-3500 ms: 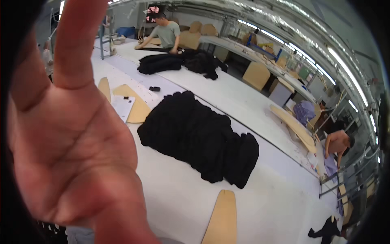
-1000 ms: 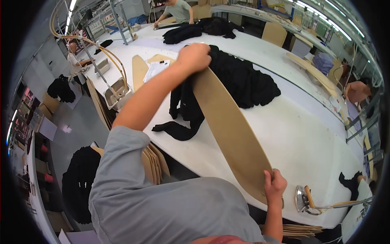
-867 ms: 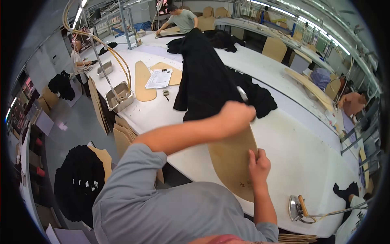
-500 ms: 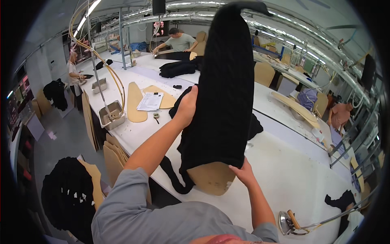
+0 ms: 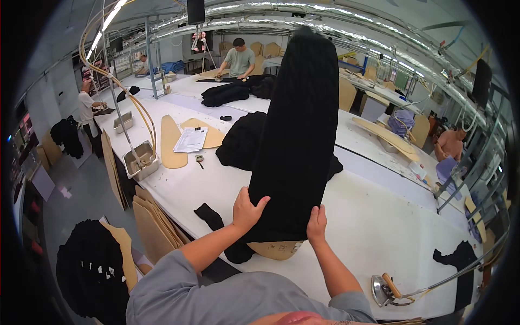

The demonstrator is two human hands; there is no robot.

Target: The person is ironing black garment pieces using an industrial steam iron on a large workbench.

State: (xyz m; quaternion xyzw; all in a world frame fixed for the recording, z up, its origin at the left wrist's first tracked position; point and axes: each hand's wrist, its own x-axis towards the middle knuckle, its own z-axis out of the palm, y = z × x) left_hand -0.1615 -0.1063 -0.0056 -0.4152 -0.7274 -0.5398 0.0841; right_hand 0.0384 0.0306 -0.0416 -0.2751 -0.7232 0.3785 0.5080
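I had one view only: the head camera sat above the white table (image 5: pixel 179 189), facing down and forward across it, near its front edge, with fisheye bending its far end away toward the rim.

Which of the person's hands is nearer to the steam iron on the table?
The right. The right hand grips the near edge of the black garment, just up and left of the iron. The left hand grips the garment's far side.

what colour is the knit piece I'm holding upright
Black; the knit piece over the tan board shows best in the head view.
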